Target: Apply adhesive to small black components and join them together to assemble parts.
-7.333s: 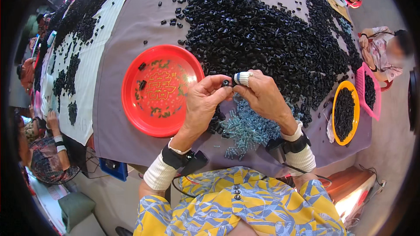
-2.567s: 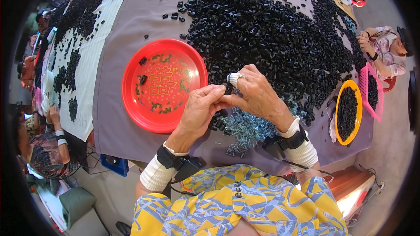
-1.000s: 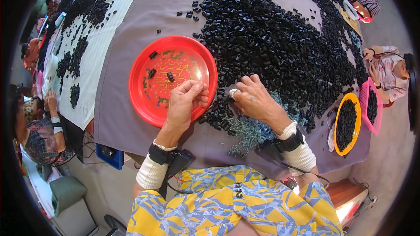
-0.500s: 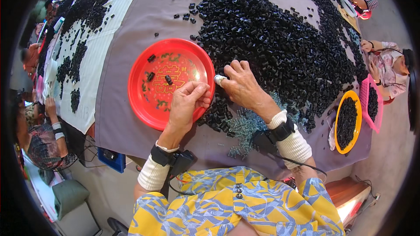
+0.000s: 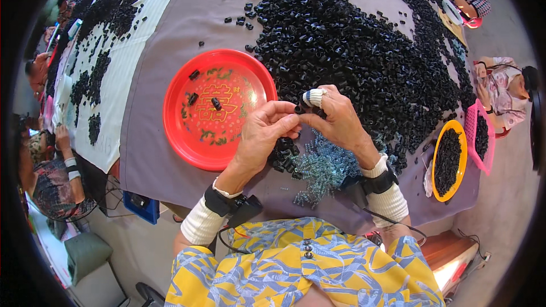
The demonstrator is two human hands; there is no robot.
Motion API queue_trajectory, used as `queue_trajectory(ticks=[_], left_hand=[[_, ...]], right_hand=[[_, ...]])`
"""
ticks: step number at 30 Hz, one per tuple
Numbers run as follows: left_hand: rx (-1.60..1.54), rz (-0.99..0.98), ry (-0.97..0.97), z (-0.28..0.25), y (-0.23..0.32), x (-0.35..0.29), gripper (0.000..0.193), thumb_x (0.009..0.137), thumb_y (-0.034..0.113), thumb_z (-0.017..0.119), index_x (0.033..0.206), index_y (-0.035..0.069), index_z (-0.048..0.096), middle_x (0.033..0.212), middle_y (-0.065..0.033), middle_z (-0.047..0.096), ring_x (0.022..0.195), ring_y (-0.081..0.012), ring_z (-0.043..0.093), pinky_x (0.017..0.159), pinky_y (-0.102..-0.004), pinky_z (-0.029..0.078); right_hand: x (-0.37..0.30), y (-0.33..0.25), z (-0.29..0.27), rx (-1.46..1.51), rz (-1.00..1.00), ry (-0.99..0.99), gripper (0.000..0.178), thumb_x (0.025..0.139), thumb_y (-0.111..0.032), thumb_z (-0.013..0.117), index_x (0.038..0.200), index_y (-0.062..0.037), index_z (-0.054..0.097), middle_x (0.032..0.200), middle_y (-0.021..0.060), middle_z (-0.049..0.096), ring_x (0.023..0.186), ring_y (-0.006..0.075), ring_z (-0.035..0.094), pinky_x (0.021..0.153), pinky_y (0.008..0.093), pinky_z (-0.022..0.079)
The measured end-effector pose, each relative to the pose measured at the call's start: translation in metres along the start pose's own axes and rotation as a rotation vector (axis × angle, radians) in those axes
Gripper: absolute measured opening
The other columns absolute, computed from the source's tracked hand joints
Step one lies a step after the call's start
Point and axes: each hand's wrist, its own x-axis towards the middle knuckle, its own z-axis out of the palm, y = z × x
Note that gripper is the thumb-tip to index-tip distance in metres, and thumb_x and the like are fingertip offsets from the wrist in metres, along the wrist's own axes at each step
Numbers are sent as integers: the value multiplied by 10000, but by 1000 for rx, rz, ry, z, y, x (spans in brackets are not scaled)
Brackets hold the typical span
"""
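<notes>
Left hand (image 5: 264, 136) and right hand (image 5: 336, 118): held together right of the red tray (image 5: 187, 148); what is pinched cannot be told. Three black pieces (image 5: 216, 103): contained in the tray. Black pile (image 5: 347, 51), blue coils (image 5: 323, 167): both massed to its right.

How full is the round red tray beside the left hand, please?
The red tray is nearly empty: only three black pieces lie in it, with wide bare areas around them.

Smooth, glossy plastic for the red tray (image 5: 172, 108) on the left; the heaped black pieces (image 5: 341, 57) look like shiny plastic, the near coils (image 5: 321, 167) like bright metal. Matt grey cloth (image 5: 170, 40) covers the bench. Right: smooth plastic yellow dish (image 5: 464, 159), perforated plastic pink basket (image 5: 471, 122).
</notes>
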Motion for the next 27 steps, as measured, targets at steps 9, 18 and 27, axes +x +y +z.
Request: queue_trajectory(ticks=[9, 18, 27], left_hand=[[-113, 38, -13, -3, 1, 8, 138, 881, 58, 580, 1013, 21, 570, 922, -101, 652, 790, -162, 645, 718, -290, 545], [-209, 44, 48, -17, 6, 8, 124, 885, 45, 570, 1005, 15, 568, 909, -104, 644, 793, -176, 643, 722, -308, 548], [-204, 32, 25, -19, 7, 5, 192, 877, 31, 570, 1065, -4, 590, 899, -76, 638, 777, -159, 635, 716, -301, 542]], right_hand=[[3, 1, -7, 124, 13, -58, 206, 708, -167, 712, 839, -39, 617, 736, 108, 581, 724, 306, 555, 683, 381, 431], [-26, 17, -6, -495, -92, -310, 130, 635, -80, 668, 757, -89, 625, 769, 58, 534, 825, 246, 504, 735, 352, 383], [-17, 29, -4, -418, -65, -90, 100, 637, -72, 674, 696, -71, 593, 770, 58, 516, 822, 245, 491, 730, 367, 378]])
